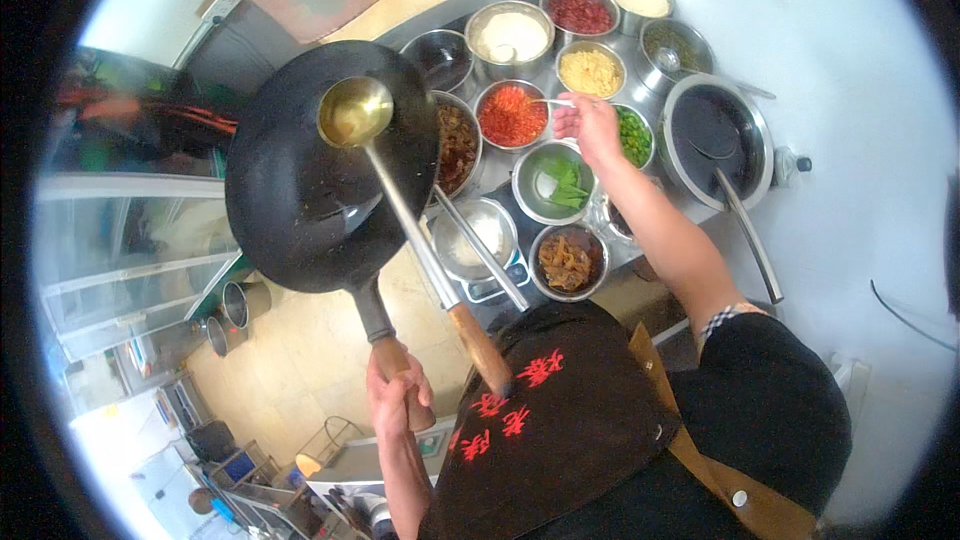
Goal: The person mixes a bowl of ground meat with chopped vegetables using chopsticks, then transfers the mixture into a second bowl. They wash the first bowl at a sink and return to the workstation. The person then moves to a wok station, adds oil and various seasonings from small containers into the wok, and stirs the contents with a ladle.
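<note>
My left hand (397,394) grips the wooden handle of a black wok (300,202), held up at the left. A ladle (409,217) with yellowish liquid in its bowl lies across the wok, its wooden grip reaching toward my apron (570,405). My right hand (591,127) holds the pale handle of a small spoon (551,101), whose other end sits in a metal bowl of chopped red chili (510,120). Beside that hand are a bowl of chopped green pieces (634,136), partly covered by my forearm, and a bowl of minced yellowish bits (591,73).
Other metal bowls hold green leaves (564,184), brown strips (568,262), white powder (514,34) and dried red pieces (579,13). A pot of dark liquid (712,120) has a long-handled ladle jutting rightward. A bowl (474,238) stands on a scale (495,286). Buckets (238,305) stand on the floor.
</note>
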The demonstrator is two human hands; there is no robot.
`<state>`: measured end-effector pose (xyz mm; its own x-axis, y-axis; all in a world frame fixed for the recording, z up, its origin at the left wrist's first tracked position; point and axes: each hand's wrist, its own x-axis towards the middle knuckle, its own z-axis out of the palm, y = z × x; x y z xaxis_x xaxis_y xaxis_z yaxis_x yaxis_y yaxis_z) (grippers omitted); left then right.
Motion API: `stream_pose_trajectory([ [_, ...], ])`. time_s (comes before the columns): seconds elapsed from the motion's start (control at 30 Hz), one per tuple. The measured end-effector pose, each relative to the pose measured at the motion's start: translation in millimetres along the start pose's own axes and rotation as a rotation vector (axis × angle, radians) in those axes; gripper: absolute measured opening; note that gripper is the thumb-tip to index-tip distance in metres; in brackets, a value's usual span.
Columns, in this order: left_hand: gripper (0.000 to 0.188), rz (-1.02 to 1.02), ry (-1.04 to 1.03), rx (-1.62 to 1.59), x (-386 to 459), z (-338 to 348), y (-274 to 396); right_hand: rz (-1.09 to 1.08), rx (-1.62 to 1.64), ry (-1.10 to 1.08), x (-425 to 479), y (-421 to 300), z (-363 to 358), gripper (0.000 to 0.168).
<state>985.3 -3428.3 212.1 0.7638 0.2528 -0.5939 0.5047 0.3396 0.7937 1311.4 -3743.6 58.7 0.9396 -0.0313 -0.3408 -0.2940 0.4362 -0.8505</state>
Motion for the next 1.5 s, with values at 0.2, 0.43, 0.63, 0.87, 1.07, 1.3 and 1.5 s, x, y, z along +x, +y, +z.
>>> stream_pose_trajectory([
  [0.2,0.035,-0.018,-0.046,0.038,4.6,8.9,5.2,-0.176,0.025,-0.216,-57.6,-80.8,67.8,0.028],
  [0.43,0.043,-0.027,-0.091,0.079,3.8,17.4,8.8,-1.004,-0.855,-0.497,-71.0,-32.8,114.0,0.024],
  [0.63,0.038,-0.02,-0.093,0.004,8.3,23.3,8.1,-0.239,-0.09,-0.274,-73.8,-51.2,87.1,0.027],
  [0.87,0.038,-0.015,-0.066,0.008,9.3,21.6,-0.1,-0.165,-0.104,0.011,-41.7,-29.9,2.7,0.027],
  [1.07,0.039,-0.016,-0.063,0.037,5.8,24.2,1.1,-0.109,-0.663,-0.113,20.3,54.9,14.1,0.024],
  [1.3,0.04,-0.019,-0.025,0.046,-3.4,26.1,3.0,-0.164,-0.876,-0.065,39.5,88.0,14.4,0.022],
  [1.5,0.039,-0.021,-0.024,0.026,-3.5,22.9,1.5,-0.232,-0.914,-0.301,27.4,67.0,0.8,0.024],
])
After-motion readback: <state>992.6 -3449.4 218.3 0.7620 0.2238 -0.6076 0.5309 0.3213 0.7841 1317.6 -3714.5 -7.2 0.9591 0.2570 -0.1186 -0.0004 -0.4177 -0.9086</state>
